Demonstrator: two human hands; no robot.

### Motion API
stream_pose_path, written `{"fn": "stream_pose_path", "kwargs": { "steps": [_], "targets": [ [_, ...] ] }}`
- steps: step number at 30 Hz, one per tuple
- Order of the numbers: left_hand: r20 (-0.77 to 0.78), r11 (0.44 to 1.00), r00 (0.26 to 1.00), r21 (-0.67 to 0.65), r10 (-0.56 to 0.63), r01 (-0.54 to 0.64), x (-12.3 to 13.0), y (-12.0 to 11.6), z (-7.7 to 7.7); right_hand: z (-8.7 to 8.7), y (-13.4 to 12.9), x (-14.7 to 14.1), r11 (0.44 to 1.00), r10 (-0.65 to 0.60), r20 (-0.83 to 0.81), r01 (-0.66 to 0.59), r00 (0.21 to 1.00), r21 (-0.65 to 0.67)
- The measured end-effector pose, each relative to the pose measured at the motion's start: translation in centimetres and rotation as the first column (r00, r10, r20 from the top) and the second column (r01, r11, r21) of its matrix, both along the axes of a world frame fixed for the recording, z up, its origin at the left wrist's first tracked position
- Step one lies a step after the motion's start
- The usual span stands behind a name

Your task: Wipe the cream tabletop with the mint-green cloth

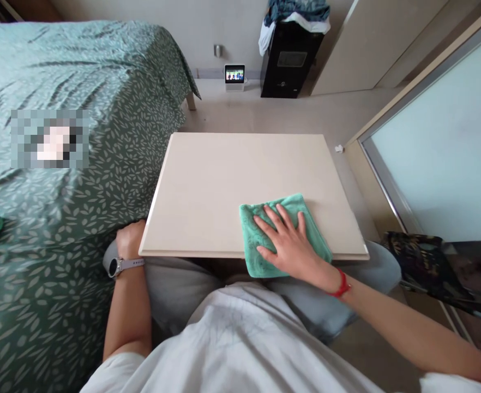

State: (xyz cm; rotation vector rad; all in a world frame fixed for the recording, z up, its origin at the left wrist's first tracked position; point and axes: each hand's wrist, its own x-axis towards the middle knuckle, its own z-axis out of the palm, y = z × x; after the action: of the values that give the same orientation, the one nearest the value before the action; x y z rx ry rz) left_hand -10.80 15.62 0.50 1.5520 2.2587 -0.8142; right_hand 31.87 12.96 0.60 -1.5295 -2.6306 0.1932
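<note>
A green cloth (254, 256) lies spread on the front right part of a pale tabletop (216, 180), one edge hanging over the near side. On top of it my right hand (285, 240) rests flat, palm down, fingers spread. A red band circles that wrist. My left hand (131, 239) is beside the table's near left corner, close to my knee. Its fingers are hidden, so I cannot tell what shape they make. A watch (115, 266) is on the left wrist.
A bed (113, 136) with a leaf-patterned green cover stands along the left. Beyond the table are a small lit screen (234, 75) on the floor and a black cabinet (289, 65) with clothes on top. A framed glass panel (440, 142) stands at right.
</note>
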Motion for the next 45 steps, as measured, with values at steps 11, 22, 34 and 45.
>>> {"fn": "stream_pose_path", "kwargs": {
  "steps": [11,22,34,45],
  "targets": [
    [-0.026,1.0,1.0,0.004,-0.018,0.018,-0.6,0.0,-0.8,0.2,24.4,0.0,0.959,-0.277,-0.052,0.279,0.959,0.039],
    [0.001,0.999,1.0,0.032,-0.007,0.007,-0.8,-0.1,-1.1,0.2,24.2,0.7,0.968,-0.245,-0.038,0.243,0.969,-0.056],
    [-0.018,1.0,1.0,0.008,-0.002,0.002,-0.4,0.0,-0.7,0.1,-0.4,4.3,1.0,-0.026,0.059,0.027,0.998,-0.01],
    [-0.027,1.0,1.0,0.0,-0.003,0.003,-0.6,-0.1,-0.9,0.5,16.9,6.2,0.976,-0.197,0.076,0.203,0.977,-0.073]
  ]
}}
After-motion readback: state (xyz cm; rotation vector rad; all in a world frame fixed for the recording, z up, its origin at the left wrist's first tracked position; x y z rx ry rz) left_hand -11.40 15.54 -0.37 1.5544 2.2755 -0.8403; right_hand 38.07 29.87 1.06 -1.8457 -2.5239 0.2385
